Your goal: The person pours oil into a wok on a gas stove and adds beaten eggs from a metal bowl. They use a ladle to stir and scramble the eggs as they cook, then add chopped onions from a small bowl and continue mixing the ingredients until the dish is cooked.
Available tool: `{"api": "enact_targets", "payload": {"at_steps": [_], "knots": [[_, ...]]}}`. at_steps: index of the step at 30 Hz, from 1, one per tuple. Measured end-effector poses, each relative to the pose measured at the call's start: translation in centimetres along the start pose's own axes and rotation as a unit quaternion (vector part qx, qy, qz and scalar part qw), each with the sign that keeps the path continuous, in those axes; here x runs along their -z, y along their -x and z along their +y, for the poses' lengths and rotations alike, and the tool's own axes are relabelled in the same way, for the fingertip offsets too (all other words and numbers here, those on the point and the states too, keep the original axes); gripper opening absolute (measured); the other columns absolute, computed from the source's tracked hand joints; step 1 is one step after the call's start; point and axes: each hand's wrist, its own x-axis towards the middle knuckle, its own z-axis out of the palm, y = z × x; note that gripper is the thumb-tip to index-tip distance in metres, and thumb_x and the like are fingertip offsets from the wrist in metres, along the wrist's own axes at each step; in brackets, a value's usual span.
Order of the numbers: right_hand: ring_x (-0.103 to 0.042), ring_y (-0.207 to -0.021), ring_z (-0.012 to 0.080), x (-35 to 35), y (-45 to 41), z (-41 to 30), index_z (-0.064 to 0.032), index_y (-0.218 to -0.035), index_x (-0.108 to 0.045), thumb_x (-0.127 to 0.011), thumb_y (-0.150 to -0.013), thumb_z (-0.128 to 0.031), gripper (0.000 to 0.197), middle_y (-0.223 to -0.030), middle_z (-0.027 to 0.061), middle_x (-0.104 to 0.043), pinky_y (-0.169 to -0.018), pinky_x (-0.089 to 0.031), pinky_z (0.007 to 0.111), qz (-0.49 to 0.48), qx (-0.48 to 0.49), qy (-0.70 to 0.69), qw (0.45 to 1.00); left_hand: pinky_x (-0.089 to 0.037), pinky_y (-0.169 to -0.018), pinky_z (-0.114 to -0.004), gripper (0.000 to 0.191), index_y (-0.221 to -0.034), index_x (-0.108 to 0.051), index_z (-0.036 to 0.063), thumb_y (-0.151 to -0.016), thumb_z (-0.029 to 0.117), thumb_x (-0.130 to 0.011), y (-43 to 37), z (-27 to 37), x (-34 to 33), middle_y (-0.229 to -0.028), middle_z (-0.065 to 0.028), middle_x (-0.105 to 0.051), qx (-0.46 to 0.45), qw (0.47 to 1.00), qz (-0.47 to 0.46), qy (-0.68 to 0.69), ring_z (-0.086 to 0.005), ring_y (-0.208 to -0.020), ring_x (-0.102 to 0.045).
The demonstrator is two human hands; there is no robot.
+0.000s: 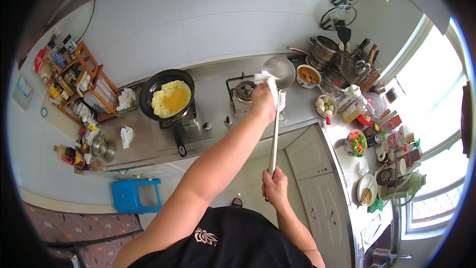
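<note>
My right hand (276, 186) grips the lower end of the long handle of a large metal ladle (275, 137). The ladle's round bowl is raised over the counter, beside the right gas burner (244, 91). At the bowl end, my left hand (264, 100) presses a white paper towel or cloth (273, 83) around the upper handle and the bowl's edge. To the left, a black frying pan (148, 98) stands on the other burner. In it lies an egg sheet (171, 98), pale and set at its border, with a yellow, wetter-looking middle.
A bowl of stew (308, 76), a bowl of eggs (325, 106) and a bowl of cut vegetables (357, 143) stand to the right. Stacked pots (324, 48) are behind. Crumpled paper (127, 136) lies left of the pan; a blue stool (126, 196) is on the floor.
</note>
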Motion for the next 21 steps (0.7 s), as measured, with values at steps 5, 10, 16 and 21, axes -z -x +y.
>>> {"api": "enact_targets", "payload": {"at_steps": [5, 10, 16, 21], "knots": [[-0.054, -0.04, 0.0187, 0.0, 0.5, 0.4, 0.0001, -0.077, -0.045, -0.052, -0.09, -0.014, 0.02, -0.052, 0.0102, -0.051, -0.038, -0.042, 0.033, 0.04, 0.075, 0.147, 0.986, -0.056, -0.049, -0.043, 0.044, -0.103, -0.049, -0.0055, -0.102, 0.034, -0.029, -1.2, -1.8, -1.5, -0.081, -0.0213, -0.062, 0.034, 0.996, -0.024, -0.079, -0.0316, -0.061, -0.065], [-0.056, -0.062, 0.0462, 1.4, 1.4, 0.9, 0.0013, -0.077, -0.046, -0.057, -0.086, -0.014, 0.021, -0.06, 0.0247, -0.055, -0.053, -0.045, 0.049, 0.068, 0.119, 0.266, 0.954, -0.051, -0.039, -0.044, 0.038, -0.096, -0.051, -0.005, -0.1, 0.03, -0.038, -2.2, -1.4, 3.2, -0.069, -0.0197, -0.06, 0.017, 0.985, 0.019, -0.172, -0.0309, -0.051, -0.062], [-0.056, -0.061, 0.0462, 1.5, 2.1, 2.2, -0.0001, -0.075, -0.047, -0.059, -0.085, -0.015, 0.022, -0.061, 0.0256, -0.055, -0.054, -0.046, 0.048, 0.107, 0.128, 0.331, 0.929, -0.053, -0.05, -0.049, 0.034, -0.114, -0.048, -0.0027, -0.101, 0.027, -0.037, -2.8, 1.0, 4.6, -0.087, -0.0144, -0.061, 0.055, 0.996, 0.052, 0.037, -0.0319, -0.068, -0.063], [-0.054, -0.04, 0.0205, 2.1, 2.6, 0.2, -0.0013, -0.076, -0.049, -0.061, -0.087, -0.017, 0.023, -0.051, 0.009, -0.053, -0.04, -0.042, 0.033, -0.009, 0.01, 0.118, 0.993, -0.055, -0.061, -0.044, 0.039, -0.114, -0.049, -0.0035, -0.101, 0.031, -0.036, -3.9, 1.4, 6.0, -0.098, -0.015, -0.06, -0.113, 0.989, 0.08, -0.052, -0.0297, -0.077, -0.063]]}}
